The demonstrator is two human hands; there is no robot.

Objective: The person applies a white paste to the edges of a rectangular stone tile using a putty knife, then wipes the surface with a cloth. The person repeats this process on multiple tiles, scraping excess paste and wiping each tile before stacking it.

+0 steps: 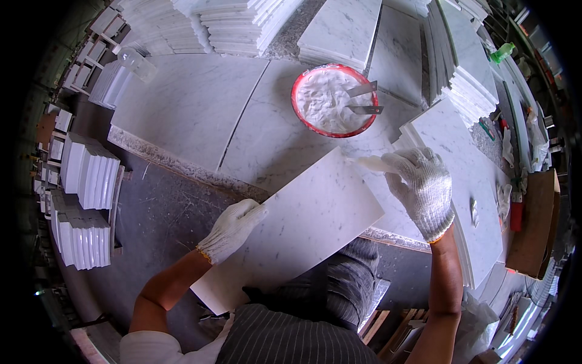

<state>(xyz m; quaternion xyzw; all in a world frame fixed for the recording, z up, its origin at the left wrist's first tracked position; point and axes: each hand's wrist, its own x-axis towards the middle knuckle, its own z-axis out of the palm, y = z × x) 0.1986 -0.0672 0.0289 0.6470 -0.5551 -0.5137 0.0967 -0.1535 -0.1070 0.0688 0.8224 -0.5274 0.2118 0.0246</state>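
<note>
Marble tile (297, 233) rests tilted against the tabletop (182, 109) edge; the gloved left hand (233, 227) grips its left edge, while the right hand (421, 185) holds a white scraper (374, 162) at its far corner.

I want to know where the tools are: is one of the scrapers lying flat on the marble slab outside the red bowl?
No: both metal scrapers rest in the white paste inside the red bowl.

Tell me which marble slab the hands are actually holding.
The long rectangular marble slab angled across the lap. The left hand grips its left edge; the right hand is at its far end. The other slabs lie flat or stacked.
</note>
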